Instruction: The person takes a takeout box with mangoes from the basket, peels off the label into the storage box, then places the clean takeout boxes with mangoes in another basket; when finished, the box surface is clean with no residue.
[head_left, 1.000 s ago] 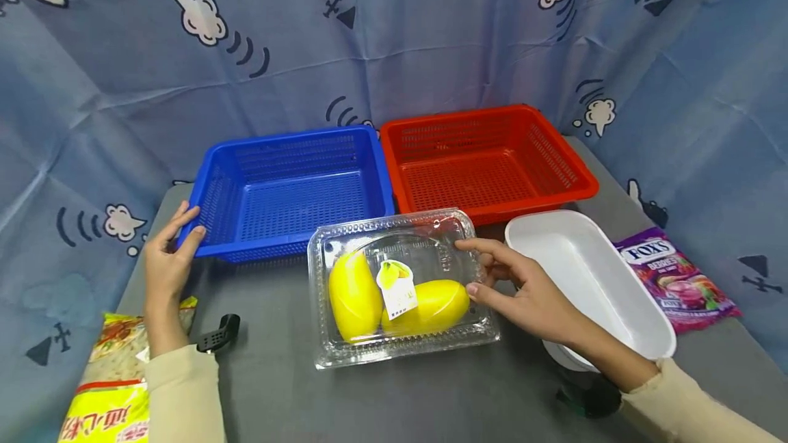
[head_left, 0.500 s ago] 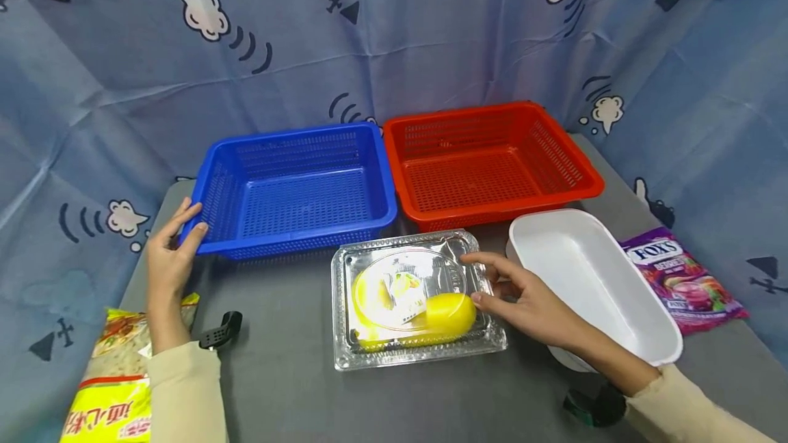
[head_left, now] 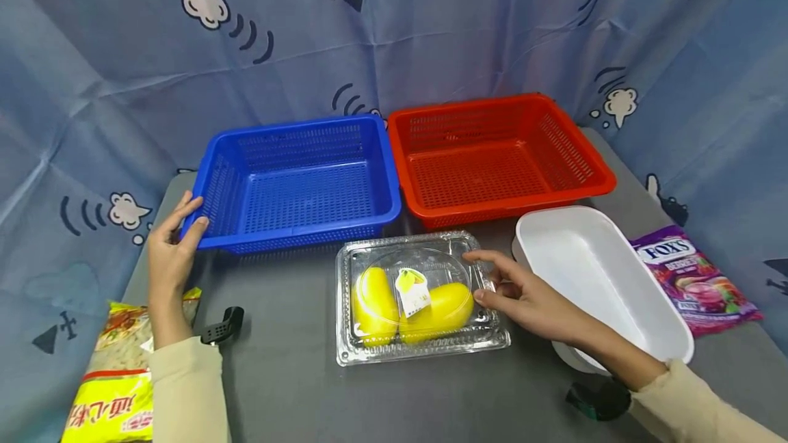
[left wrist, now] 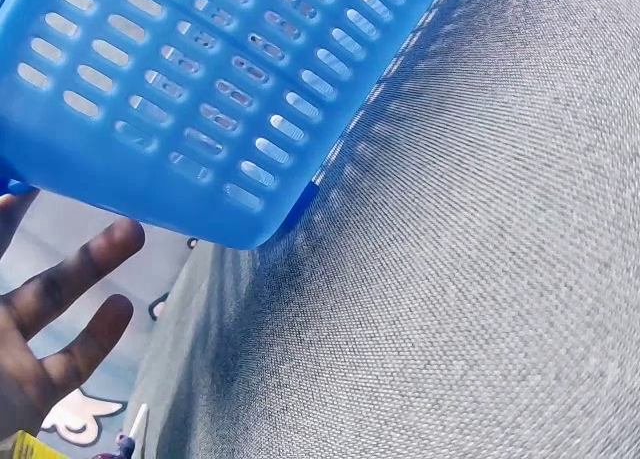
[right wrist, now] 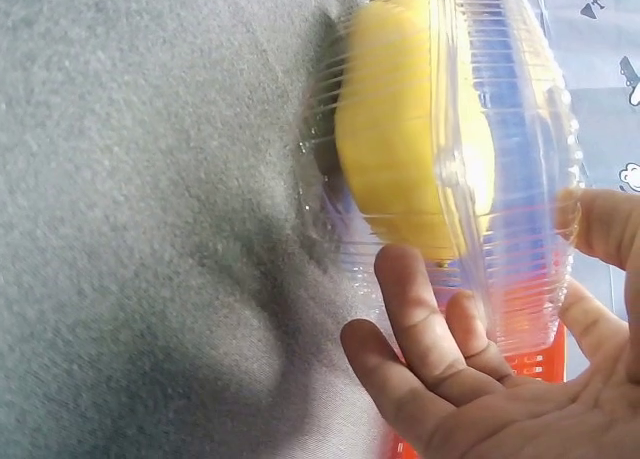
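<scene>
A clear plastic clamshell box (head_left: pixel 375 246) lies at the middle of the grey table, holding two yellow mangoes (head_left: pixel 440 310) and a label (head_left: pixel 412 291). My right hand (head_left: pixel 523 296) grips its right end, thumb and fingers at the edge. In the right wrist view, the hand (right wrist: pixel 500 379) has its fingertips against the box's ribbed side. Whether the box rests fully on the table is hard to tell. My left hand (head_left: pixel 172 245) holds the near left corner of the blue basket (head_left: pixel 301 230); in the left wrist view, some of its fingers (left wrist: pixel 75 279) extend free below the rim.
A red basket (head_left: pixel 511 209) stands right of the blue one, against the curtain (head_left: pixel 308 19). Beside my right hand is a white tub (head_left: pixel 572 251), with a purple FOX'S candy bag (head_left: pixel 695 282) beyond. A yellow food packet (head_left: pixel 113 388) lies under my left forearm.
The clamshell box has moved down and slightly right, going from tilted to flatter, with my right hand still at its end. My left hand stays on the blue basket's corner.
</scene>
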Motion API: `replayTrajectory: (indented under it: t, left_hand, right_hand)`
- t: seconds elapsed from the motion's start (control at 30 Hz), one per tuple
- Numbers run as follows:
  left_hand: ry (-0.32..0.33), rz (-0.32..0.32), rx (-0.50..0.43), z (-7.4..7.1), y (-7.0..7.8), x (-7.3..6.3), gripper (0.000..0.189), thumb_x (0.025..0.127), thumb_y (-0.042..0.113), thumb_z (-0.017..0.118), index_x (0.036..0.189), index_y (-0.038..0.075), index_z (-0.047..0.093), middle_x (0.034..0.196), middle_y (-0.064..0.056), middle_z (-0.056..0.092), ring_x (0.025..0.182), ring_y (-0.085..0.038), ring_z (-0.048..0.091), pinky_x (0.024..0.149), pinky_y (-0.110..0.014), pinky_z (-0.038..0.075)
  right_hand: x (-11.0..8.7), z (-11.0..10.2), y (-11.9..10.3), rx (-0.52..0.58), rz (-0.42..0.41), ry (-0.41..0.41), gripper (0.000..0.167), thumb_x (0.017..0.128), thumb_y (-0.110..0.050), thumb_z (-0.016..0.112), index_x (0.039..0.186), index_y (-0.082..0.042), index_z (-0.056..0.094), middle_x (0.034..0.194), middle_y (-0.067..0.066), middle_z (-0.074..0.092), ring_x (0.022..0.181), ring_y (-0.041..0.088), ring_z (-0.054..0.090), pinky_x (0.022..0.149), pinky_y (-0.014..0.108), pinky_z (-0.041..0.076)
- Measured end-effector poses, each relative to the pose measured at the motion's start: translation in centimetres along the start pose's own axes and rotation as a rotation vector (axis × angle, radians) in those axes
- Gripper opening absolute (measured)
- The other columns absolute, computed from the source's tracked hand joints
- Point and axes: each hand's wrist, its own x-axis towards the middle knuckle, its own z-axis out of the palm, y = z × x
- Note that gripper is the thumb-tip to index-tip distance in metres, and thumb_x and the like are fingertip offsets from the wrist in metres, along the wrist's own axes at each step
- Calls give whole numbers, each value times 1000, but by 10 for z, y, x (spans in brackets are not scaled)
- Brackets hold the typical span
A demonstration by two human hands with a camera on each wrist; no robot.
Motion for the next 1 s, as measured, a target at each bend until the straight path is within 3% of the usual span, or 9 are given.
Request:
replayTrajectory:
  t: [0.4,0.53,0.73,1.0]
  left_hand:
    - [8,12,-8,0,1,1,42,94,11,69,136,5,65,157,-2,49,148,-16,44,122,-30,34]
    - [8,19,-9,1,0,0,42,94,11,69,135,5,66,157,-2,49,148,-16,44,122,-31,34]
    - [3,13,-19,2,-1,0,43,94,11,70,136,4,65,157,-2,48,149,-15,43,122,-29,34]
    - [-4,-2,1,0,1,1,44,94,13,70,137,6,65,158,0,47,150,-15,42,123,-34,34]
  right_hand:
    - [2,-4,-4,-65,10,-36,56,99,-29,67,150,-27,43,95,7,55,69,24,60,61,27,49]
    - [2,-9,-8,-98,31,-75,58,99,-31,67,150,-29,40,96,7,58,70,22,64,61,28,50]
    - [2,-16,-12,-92,-10,-129,60,100,-25,66,153,-23,37,98,7,60,72,15,65,64,29,53]
    - [2,-16,-12,-99,-13,-122,58,100,-26,66,152,-25,40,101,7,62,77,14,65,68,29,54]
